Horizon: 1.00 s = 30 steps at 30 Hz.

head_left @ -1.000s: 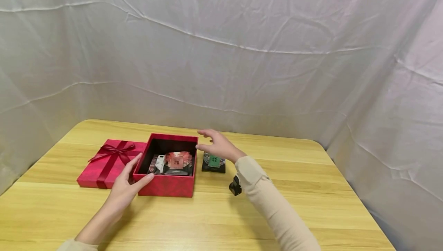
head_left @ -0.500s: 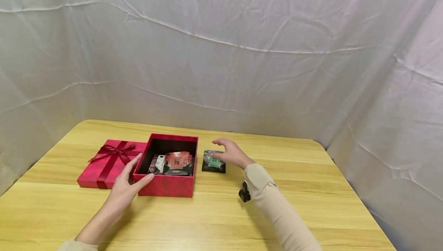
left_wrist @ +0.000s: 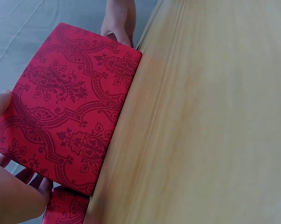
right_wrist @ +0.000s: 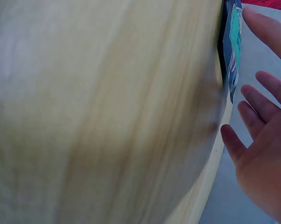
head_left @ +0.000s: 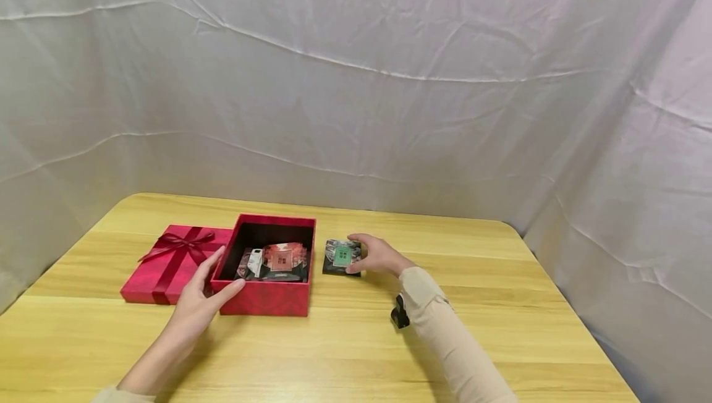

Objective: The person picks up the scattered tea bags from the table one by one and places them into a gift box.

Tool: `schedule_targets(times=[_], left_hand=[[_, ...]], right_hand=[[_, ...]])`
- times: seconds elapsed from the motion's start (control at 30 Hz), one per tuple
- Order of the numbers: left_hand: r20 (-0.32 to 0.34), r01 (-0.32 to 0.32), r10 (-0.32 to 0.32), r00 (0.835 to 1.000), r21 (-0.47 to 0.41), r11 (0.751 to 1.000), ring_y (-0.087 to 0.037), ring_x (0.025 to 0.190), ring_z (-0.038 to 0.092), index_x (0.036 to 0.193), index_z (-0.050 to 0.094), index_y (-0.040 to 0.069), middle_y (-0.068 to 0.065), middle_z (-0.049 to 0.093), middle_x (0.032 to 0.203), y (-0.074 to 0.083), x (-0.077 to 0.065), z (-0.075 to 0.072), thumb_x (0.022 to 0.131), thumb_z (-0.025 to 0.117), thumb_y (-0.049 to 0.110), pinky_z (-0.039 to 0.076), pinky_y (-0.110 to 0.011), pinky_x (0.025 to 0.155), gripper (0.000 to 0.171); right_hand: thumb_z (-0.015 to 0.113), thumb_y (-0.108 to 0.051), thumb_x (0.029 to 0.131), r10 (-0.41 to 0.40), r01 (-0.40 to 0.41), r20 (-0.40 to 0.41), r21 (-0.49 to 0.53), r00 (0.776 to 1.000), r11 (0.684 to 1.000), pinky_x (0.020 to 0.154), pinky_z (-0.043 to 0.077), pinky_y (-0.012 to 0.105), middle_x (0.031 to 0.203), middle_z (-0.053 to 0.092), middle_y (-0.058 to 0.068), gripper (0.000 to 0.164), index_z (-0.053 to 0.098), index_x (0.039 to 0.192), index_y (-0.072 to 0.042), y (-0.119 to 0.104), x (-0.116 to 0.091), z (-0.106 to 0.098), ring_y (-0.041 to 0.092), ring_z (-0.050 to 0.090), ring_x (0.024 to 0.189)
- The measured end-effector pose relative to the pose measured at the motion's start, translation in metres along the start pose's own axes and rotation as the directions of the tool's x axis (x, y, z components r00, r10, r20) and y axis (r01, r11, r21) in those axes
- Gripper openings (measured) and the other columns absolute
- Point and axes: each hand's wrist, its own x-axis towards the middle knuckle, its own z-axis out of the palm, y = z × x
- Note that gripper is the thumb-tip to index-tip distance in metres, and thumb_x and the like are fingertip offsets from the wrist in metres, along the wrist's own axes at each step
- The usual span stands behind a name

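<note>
My left hand (head_left: 194,304) holds a red patterned gift box (head_left: 266,299) at its near left corner, thumb at the front rim and fingers along the left side. The box stands uncovered, its dark inside holding several flat black packets; the top one (head_left: 282,258) has a red label. To the right of the box lies a flat black packet (head_left: 335,267) with a green label. My right hand (head_left: 384,256) is at this packet's right edge, thumb and fingers spread apart. In the right wrist view, the fingers (right_wrist: 259,105) are apart beside the packet.
Left of the box lies its red lid (head_left: 150,276) with a dark red ribbon bow (head_left: 183,242). A black wrist camera (head_left: 399,313) hangs at my right cuff. Everything rests on a wooden table (head_left: 345,353), with a pale cloth (head_left: 356,81) behind it.
My right hand has moved from the box's right rim rightward and down to the right edge of the green-labelled packet. The left hand stays on the box.
</note>
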Motion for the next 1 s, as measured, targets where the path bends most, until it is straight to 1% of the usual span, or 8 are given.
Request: schedule_targets(times=[0.17,0.33,0.63,0.67,0.73,0.9,0.97,1.0], left_hand=[[0.001,-0.004,0.004,1.000,-0.009,1.000,-0.034,0.137,0.022,0.157,0.012,0.019,-0.019,0.022,0.154,-0.0006,0.0000,-0.0003,0.094,0.066,0.024,0.021,-0.058,0.109,0.083],[-0.001,0.001,-0.001,1.000,-0.002,1.000,-0.034,0.137,0.023,0.157,0.013,0.020,-0.020,0.024,0.154,-0.0012,0.0001,0.0001,0.094,0.066,0.025,0.022,-0.058,0.109,0.083],[-0.004,-0.005,0.005,1.000,0.001,1.000,-0.034,0.135,0.027,0.157,0.013,0.021,-0.020,0.027,0.152,0.0008,-0.0002,0.0004,0.094,0.066,0.026,0.024,-0.056,0.108,0.083],[-0.003,-0.003,0.003,1.000,0.001,1.000,-0.033,0.134,0.027,0.157,0.013,0.021,-0.020,0.027,0.152,0.0010,-0.0004,0.0002,0.094,0.066,0.026,0.025,-0.055,0.107,0.083],[-0.002,0.000,0.000,1.000,0.009,1.000,-0.032,0.133,0.030,0.157,0.013,0.021,-0.019,0.028,0.152,0.0013,-0.0004,-0.0003,0.094,0.065,0.027,0.031,-0.042,0.106,0.082],[0.001,0.003,-0.003,1.000,0.006,1.000,-0.033,0.135,0.026,0.157,0.013,0.021,-0.019,0.026,0.153,0.0007,-0.0002,-0.0008,0.094,0.066,0.026,0.029,-0.045,0.108,0.082],[0.002,0.003,-0.003,1.000,-0.002,1.000,-0.035,0.137,0.023,0.157,0.013,0.021,-0.020,0.025,0.153,0.0002,0.0000,-0.0002,0.094,0.066,0.025,0.021,-0.058,0.109,0.083],[0.003,0.004,-0.004,1.000,-0.004,1.000,-0.035,0.137,0.023,0.157,0.013,0.021,-0.020,0.025,0.153,-0.0001,0.0001,0.0001,0.093,0.066,0.025,0.021,-0.058,0.109,0.083]], right_hand=[[0.086,-0.017,0.073,0.016,-0.017,0.027,0.027,1.000,0.999,0.111,0.026,0.050,0.150,0.037,0.012,0.090,0.038,0.148,-0.007,0.0009,-0.0010,0.0008,0.032,0.031,0.137],[0.086,-0.016,0.073,0.018,-0.019,0.034,0.038,0.999,0.999,0.112,0.023,0.050,0.151,0.036,0.013,0.091,0.036,0.149,-0.007,0.0039,-0.0015,0.0020,0.033,0.028,0.139],[0.086,-0.014,0.072,0.006,-0.005,0.051,-0.004,0.999,1.000,0.112,0.024,0.049,0.150,0.036,0.014,0.092,0.035,0.149,-0.006,0.0041,-0.0009,0.0027,0.033,0.030,0.138],[0.086,-0.014,0.072,0.004,-0.004,0.049,-0.009,0.999,1.000,0.111,0.025,0.049,0.150,0.037,0.014,0.092,0.036,0.149,-0.006,0.0040,-0.0007,0.0030,0.033,0.031,0.137],[0.086,-0.014,0.072,0.005,-0.004,0.046,-0.021,0.999,1.000,0.111,0.026,0.049,0.149,0.038,0.014,0.091,0.037,0.148,-0.006,0.0036,-0.0001,0.0035,0.033,0.032,0.136],[0.087,-0.015,0.072,0.004,-0.002,0.046,-0.037,0.999,0.999,0.111,0.027,0.048,0.148,0.039,0.013,0.090,0.039,0.147,-0.006,0.0005,-0.0010,0.0034,0.032,0.033,0.136],[0.086,-0.015,0.072,-0.005,0.007,0.045,-0.054,0.999,0.999,0.111,0.027,0.048,0.148,0.040,0.014,0.089,0.039,0.147,-0.005,-0.0002,-0.0018,0.0032,0.032,0.034,0.136],[0.086,-0.016,0.072,-0.014,0.016,0.043,-0.067,0.999,0.998,0.110,0.028,0.048,0.147,0.041,0.015,0.089,0.039,0.146,-0.004,-0.0001,-0.0020,0.0033,0.033,0.035,0.135]])
